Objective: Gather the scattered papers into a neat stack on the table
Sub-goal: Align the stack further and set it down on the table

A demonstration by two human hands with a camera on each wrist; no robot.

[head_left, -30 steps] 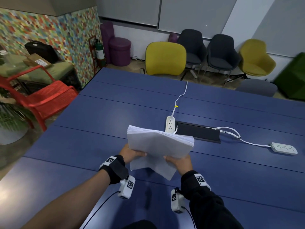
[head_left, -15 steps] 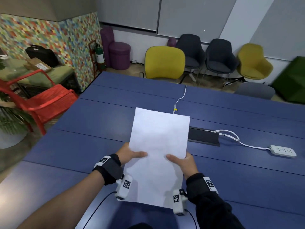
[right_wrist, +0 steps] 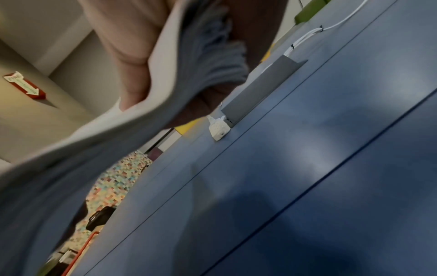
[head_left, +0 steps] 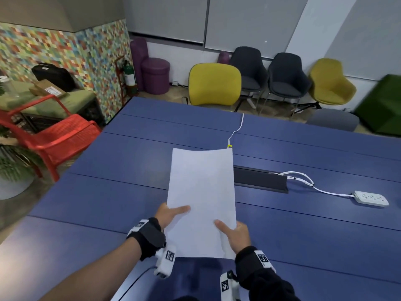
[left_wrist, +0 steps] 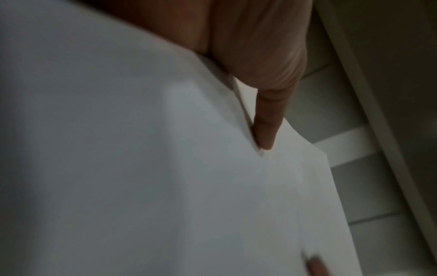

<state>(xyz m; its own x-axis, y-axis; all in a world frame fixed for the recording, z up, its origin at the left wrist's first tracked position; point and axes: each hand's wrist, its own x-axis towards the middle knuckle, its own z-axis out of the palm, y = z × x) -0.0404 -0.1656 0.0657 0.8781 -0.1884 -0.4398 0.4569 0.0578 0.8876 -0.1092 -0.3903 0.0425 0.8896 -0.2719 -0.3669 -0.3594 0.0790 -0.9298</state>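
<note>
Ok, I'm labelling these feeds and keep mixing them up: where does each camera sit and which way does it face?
Head: on the head, looking forward and down at the paper stack, blue table, left hand, right hand, both forearms.
Left wrist: along the left thumb at the top sheet.
Right wrist: along the right hand, under the stack, across the table.
Shared: the stack shows in all three.

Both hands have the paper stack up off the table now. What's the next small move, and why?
Probably lower the stack flat onto the blue table just ahead. The left hand and right hand hold it by its near side edges, above the surface. In the right wrist view the sheets fan apart along that edge, so squaring them afterwards looks sensible.
</note>
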